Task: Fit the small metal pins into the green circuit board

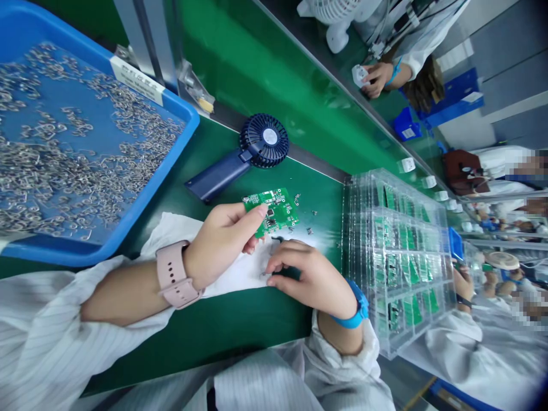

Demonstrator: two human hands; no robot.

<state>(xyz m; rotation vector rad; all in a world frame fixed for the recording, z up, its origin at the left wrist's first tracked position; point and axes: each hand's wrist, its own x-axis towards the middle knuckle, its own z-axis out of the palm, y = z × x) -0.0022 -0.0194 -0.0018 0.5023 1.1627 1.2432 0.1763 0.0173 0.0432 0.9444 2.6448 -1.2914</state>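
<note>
My left hand [226, 237] grips a green circuit board [280, 211] by its near edge, thumb on top and fingers beneath. Small parts and a dark chip show on the board's face. To the right and nearer me, my right hand [308, 271] is curled, with thumb and index fingertips close together at a tiny metal piece [264, 274]; its exact shape is hard to see. Below both hands lies a white cloth [235, 277] on the green table. A few loose bent metal pieces [310, 231] rest just right of the board.
A blue tray [188, 123] of many bent metal pieces stands at left. Beyond the board lies a dark blue handheld fan [265, 140]. Stacked clear divided trays [377, 274] with green boards are at right. Across the metal-edged barrier, a co-worker's hand [377, 79] holds a white part.
</note>
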